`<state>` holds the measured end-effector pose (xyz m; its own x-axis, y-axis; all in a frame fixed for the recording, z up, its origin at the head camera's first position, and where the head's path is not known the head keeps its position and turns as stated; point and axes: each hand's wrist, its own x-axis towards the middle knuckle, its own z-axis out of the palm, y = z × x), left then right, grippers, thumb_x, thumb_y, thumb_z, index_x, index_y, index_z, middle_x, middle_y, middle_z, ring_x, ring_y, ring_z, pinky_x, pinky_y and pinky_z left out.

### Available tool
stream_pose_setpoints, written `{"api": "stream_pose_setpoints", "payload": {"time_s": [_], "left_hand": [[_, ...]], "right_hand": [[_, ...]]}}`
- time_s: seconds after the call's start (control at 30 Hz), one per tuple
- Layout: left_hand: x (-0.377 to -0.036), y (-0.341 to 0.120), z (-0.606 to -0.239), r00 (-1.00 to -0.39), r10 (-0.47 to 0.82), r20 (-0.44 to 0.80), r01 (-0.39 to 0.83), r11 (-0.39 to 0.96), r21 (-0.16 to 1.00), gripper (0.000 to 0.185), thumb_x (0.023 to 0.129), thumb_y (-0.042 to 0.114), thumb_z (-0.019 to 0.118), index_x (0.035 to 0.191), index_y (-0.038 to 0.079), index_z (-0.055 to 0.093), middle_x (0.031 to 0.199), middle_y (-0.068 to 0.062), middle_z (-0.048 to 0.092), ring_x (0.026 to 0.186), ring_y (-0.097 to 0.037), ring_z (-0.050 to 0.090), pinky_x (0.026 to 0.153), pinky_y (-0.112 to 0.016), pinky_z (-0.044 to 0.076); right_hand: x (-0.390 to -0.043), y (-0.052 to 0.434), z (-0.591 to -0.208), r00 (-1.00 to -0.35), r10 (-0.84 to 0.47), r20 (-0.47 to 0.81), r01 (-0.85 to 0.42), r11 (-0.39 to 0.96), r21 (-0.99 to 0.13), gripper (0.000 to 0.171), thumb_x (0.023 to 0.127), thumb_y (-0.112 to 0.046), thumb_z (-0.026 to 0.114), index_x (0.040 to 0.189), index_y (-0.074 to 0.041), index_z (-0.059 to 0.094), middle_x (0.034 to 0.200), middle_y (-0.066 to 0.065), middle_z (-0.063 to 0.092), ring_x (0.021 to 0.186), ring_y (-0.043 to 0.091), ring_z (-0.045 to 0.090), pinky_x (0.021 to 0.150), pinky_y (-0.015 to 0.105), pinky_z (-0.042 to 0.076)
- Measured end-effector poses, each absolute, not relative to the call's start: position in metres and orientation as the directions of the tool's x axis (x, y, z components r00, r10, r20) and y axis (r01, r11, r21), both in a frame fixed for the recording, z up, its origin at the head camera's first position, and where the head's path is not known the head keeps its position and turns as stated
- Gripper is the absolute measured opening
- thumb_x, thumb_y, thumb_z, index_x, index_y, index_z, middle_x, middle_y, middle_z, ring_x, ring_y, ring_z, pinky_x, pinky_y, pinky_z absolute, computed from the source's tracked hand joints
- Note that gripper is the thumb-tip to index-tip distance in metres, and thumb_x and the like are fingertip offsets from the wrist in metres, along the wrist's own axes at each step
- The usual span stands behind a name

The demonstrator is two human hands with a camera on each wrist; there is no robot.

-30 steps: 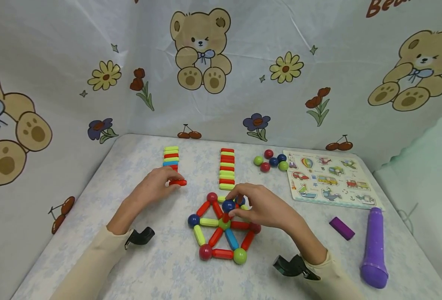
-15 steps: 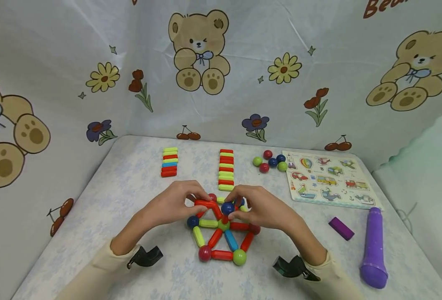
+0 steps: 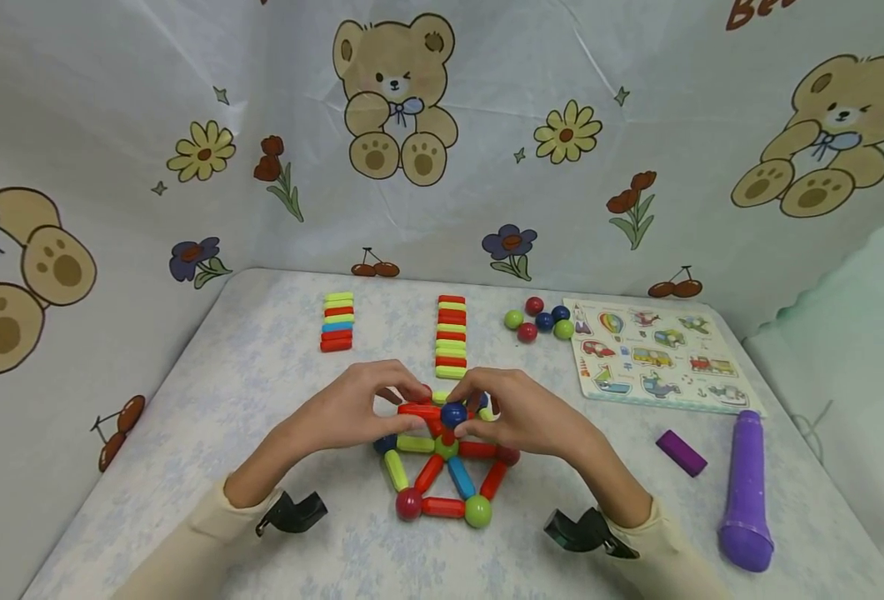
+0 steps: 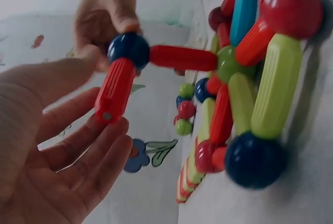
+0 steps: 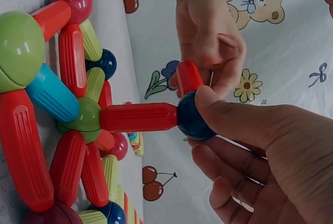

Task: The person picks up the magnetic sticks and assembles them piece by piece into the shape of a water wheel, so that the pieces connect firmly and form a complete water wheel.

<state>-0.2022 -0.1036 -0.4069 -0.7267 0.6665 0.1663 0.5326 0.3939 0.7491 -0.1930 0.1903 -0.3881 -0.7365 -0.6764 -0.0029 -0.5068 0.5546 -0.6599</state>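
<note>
A flat wheel of rods and balls (image 3: 442, 475) is laid on the table (image 3: 209, 433) (a hexagon, roughly). Above its green hub, a dark blue ball (image 3: 453, 413) is pinched by the right hand (image 3: 520, 417). A red rod (image 3: 419, 410), apparently touching that ball, is gripped by the left hand (image 3: 344, 412).

A child's play corner, staged as a small booth. Just beyond the two hands meeting over the toys, white fabric sheeting printed with brown teddy bears, flowers and cherries (image 3: 397, 100) hangs as walls round three sides of a pale tabletop with a faint blue floral pattern (image 3: 187, 433). Farther back from the grip lie rows of short coloured plastic sticks (image 3: 452, 337) and a cluster of glossy balls (image 3: 537, 320). Off to the right lie a wooden vehicle peg puzzle board (image 3: 655, 357) and a purple plastic toy microphone (image 3: 746, 492).
</note>
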Motion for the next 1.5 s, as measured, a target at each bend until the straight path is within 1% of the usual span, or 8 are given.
{"api": "stream_pose_setpoints", "payload": {"time_s": [0.27, 0.57, 0.73, 0.93, 1.07, 1.2, 1.33, 1.5], "left_hand": [[-0.245, -0.155, -0.422, -0.899, 0.416, 0.133, 0.406, 0.681, 0.609, 0.028, 0.103, 0.019, 0.076, 0.128, 0.007, 0.075, 0.127, -0.011, 0.074, 0.116, -0.032, 0.070, 0.100, -0.054, 0.058], [-0.267, -0.178, -0.460, -0.927, 0.370, 0.065, 0.368, 0.856, 0.364, 0.031, 0.103, 0.005, 0.072, 0.133, -0.001, 0.072, 0.138, -0.021, 0.066, 0.134, -0.041, 0.058, 0.113, -0.058, 0.048], [-0.266, -0.176, -0.463, -0.929, 0.348, 0.128, 0.370, 0.877, 0.307, 0.031, 0.101, 0.002, 0.074, 0.131, -0.002, 0.074, 0.128, -0.019, 0.067, 0.119, -0.036, 0.060, 0.102, -0.051, 0.055], [-0.265, -0.176, -0.463, -0.937, 0.337, 0.092, 0.349, 0.905, 0.244, 0.017, 0.093, 0.003, 0.083, 0.110, 0.002, 0.081, 0.106, -0.012, 0.061, 0.103, -0.030, 0.056, 0.083, -0.041, 0.057], [-0.263, -0.178, -0.458, -0.937, 0.346, 0.055, 0.346, 0.888, 0.304, 0.014, 0.093, 0.008, 0.086, 0.105, 0.008, 0.079, 0.104, -0.008, 0.064, 0.100, -0.027, 0.059, 0.083, -0.041, 0.058], [-0.260, -0.174, -0.445, -0.911, 0.412, 0.008, 0.357, 0.779, 0.515, 0.017, 0.094, 0.013, 0.085, 0.107, 0.011, 0.075, 0.102, -0.002, 0.071, 0.097, -0.022, 0.066, 0.085, -0.042, 0.059], [-0.251, -0.166, -0.430, -0.849, 0.525, -0.052, 0.347, 0.630, 0.695, 0.018, 0.097, 0.015, 0.082, 0.111, 0.012, 0.073, 0.102, 0.003, 0.074, 0.099, -0.017, 0.070, 0.090, -0.041, 0.061], [-0.236, -0.154, -0.419, -0.762, 0.641, -0.089, 0.323, 0.495, 0.807, 0.019, 0.099, 0.014, 0.080, 0.115, 0.011, 0.070, 0.109, 0.001, 0.073, 0.105, -0.017, 0.071, 0.093, -0.038, 0.062]], "right_hand": [[-0.193, 0.189, -0.386, -0.743, -0.670, -0.015, -0.496, 0.564, -0.660, 0.036, 0.094, -0.027, 0.087, 0.125, -0.018, 0.071, 0.107, -0.011, 0.072, 0.100, 0.023, 0.069, 0.088, 0.044, 0.061], [-0.192, 0.188, -0.387, -0.743, -0.668, -0.028, -0.485, 0.567, -0.666, 0.036, 0.094, -0.028, 0.086, 0.126, -0.019, 0.070, 0.107, -0.012, 0.071, 0.101, 0.025, 0.070, 0.087, 0.042, 0.061], [-0.192, 0.188, -0.387, -0.734, -0.678, -0.029, -0.501, 0.571, -0.650, 0.037, 0.095, -0.029, 0.085, 0.127, -0.018, 0.069, 0.107, -0.011, 0.071, 0.101, 0.024, 0.070, 0.089, 0.045, 0.062], [-0.191, 0.189, -0.387, -0.726, -0.687, -0.032, -0.512, 0.571, -0.642, 0.039, 0.096, -0.026, 0.085, 0.130, -0.018, 0.068, 0.112, -0.009, 0.071, 0.104, 0.024, 0.069, 0.091, 0.044, 0.062], [-0.191, 0.189, -0.387, -0.722, -0.691, -0.036, -0.511, 0.568, -0.645, 0.040, 0.096, -0.024, 0.084, 0.131, -0.018, 0.067, 0.115, -0.008, 0.071, 0.106, 0.024, 0.069, 0.092, 0.044, 0.062], [-0.191, 0.189, -0.387, -0.719, -0.694, -0.031, -0.519, 0.566, -0.641, 0.039, 0.097, -0.024, 0.084, 0.131, -0.018, 0.067, 0.115, -0.008, 0.071, 0.106, 0.024, 0.069, 0.091, 0.044, 0.062], [-0.191, 0.189, -0.387, -0.717, -0.696, -0.029, -0.523, 0.566, -0.637, 0.039, 0.097, -0.024, 0.084, 0.131, -0.018, 0.067, 0.115, -0.008, 0.071, 0.106, 0.024, 0.069, 0.091, 0.044, 0.062], [-0.191, 0.188, -0.386, -0.720, -0.693, -0.038, -0.515, 0.569, -0.641, 0.041, 0.096, -0.025, 0.085, 0.133, -0.018, 0.068, 0.117, -0.007, 0.072, 0.106, 0.023, 0.069, 0.092, 0.044, 0.062]]}}
